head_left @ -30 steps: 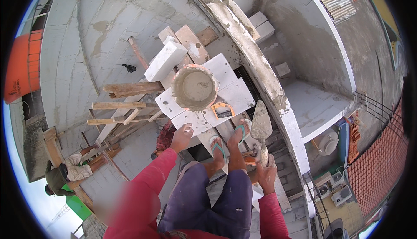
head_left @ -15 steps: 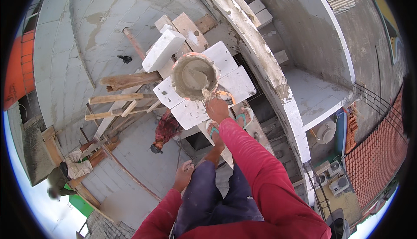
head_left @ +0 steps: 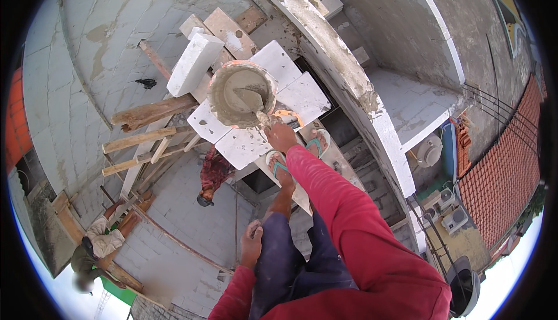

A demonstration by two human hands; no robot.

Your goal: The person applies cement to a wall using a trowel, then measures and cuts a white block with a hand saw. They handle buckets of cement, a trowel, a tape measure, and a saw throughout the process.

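Since a second ago, the left hand (head_left: 251,243) has dropped from near the flat white blocks (head_left: 305,96) to beside the left thigh (head_left: 279,244), while the right hand (head_left: 282,136) has carried the trowel (head_left: 251,99) from beside the feet (head_left: 278,166) into the bucket (head_left: 213,98). Left to right, a thick white block (head_left: 196,63) sits beside the bucket, which stands on the flat blocks with the blade in its grey mortar (head_left: 228,102); whether the left hand's fingers are apart or together, I cannot tell. The right hand's are clamped on the trowel's handle.
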